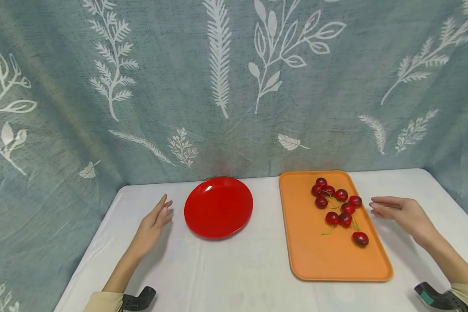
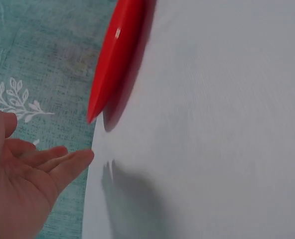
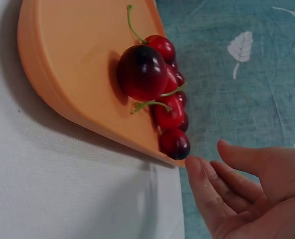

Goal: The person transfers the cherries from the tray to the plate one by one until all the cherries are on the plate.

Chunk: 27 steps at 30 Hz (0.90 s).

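Observation:
A glossy red plate [image 1: 218,209] lies on the table left of centre, and its edge [image 2: 115,59] also shows in the left wrist view. Just left of the plate my left hand [image 1: 150,227] hovers with loosely extended fingers, holding nothing. Several dark red cherries [image 1: 332,218], some with green stems, lie in the upper and right part of an orange tray [image 1: 308,255]. My right hand [image 1: 407,216] is in the air beside the tray's right rim, thumb and fingers apart and nothing between them. In the right wrist view one cherry [image 3: 175,144] appears close to the fingertips.
A white cloth [image 1: 253,268] covers the table. Behind it hangs a blue-green curtain [image 1: 234,143] with white leaf prints. Black wrist devices [image 1: 139,299] sit at both sleeves. The tray has a low raised rim.

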### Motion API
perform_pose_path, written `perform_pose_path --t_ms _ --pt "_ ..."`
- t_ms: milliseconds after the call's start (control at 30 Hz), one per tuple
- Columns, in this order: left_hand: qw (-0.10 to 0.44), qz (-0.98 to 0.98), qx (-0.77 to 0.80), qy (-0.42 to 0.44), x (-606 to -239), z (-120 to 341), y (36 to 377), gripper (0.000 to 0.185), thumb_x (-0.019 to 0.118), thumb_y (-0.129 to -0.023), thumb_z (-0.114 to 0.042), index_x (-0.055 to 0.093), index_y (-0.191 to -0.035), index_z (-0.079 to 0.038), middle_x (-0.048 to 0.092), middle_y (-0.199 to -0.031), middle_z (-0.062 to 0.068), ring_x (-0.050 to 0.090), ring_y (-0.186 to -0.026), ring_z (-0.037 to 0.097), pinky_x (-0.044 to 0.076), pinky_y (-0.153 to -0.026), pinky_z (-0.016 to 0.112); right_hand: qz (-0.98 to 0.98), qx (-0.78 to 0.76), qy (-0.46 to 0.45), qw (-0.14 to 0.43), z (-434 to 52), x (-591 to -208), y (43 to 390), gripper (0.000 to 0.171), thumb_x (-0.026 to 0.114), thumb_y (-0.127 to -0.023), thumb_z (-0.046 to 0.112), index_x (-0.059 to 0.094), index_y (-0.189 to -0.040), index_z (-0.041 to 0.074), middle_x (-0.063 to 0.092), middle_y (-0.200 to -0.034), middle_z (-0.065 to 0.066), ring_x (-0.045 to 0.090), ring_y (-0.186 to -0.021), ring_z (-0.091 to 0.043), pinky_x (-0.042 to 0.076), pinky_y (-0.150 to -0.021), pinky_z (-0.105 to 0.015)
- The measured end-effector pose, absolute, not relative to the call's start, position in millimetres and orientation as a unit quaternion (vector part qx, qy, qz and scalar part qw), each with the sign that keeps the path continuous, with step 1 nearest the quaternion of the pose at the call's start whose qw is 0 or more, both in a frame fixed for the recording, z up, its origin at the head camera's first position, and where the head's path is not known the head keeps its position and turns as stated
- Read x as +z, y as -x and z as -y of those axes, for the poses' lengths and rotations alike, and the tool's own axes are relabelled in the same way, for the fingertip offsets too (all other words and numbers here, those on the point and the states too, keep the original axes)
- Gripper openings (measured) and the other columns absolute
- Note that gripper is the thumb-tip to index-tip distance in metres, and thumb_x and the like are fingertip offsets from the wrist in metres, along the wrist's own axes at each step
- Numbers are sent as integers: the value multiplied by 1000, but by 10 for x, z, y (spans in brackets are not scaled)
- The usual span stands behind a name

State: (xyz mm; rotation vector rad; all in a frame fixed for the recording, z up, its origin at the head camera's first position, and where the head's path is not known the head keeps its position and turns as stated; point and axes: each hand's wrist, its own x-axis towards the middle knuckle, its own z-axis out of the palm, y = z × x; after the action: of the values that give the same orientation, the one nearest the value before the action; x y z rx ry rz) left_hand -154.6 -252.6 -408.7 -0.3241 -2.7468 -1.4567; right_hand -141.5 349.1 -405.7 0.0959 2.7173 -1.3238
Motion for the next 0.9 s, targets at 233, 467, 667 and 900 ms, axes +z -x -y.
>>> perform_pose_path --t_ms 233,467,667,900 --pt "-47 804 -590 59 -4106 2518 1538 56 36 -108 -18 14 -152 9 37 -147 33 58 -119 37 55 -91 31 -895 -432 -57 99 -3423 -4084 1422 54 59 -99 27 52 -129 -17 67 -114 -25 72 -86 -12 59 -81 -35" --pt "-66 753 -653 -56 -4125 2429 1540 55 46 -104 -11 25 -151 7 41 -144 32 70 -98 16 58 -84 34 -885 -446 -53 125 -3385 -4081 1412 56 65 -95 28 55 -124 -20 71 -105 -22 72 -84 -16 60 -75 -29" --pt "-76 735 -669 -80 -4190 2343 1538 52 48 -102 -5 29 -149 8 43 -143 33 71 -91 14 59 -81 34 -883 -443 -50 149 -3367 -4073 1453 57 66 -95 28 55 -121 -21 72 -101 -20 72 -85 -18 60 -74 -29" --pt "-81 725 -678 -90 -4206 2281 1514 51 46 -102 -1 28 -149 8 43 -142 33 72 -90 14 59 -80 35 -888 -427 -51 161 -3313 -4074 1510 49 67 -94 23 59 -115 -21 73 -94 -18 72 -81 -20 61 -72 -29"
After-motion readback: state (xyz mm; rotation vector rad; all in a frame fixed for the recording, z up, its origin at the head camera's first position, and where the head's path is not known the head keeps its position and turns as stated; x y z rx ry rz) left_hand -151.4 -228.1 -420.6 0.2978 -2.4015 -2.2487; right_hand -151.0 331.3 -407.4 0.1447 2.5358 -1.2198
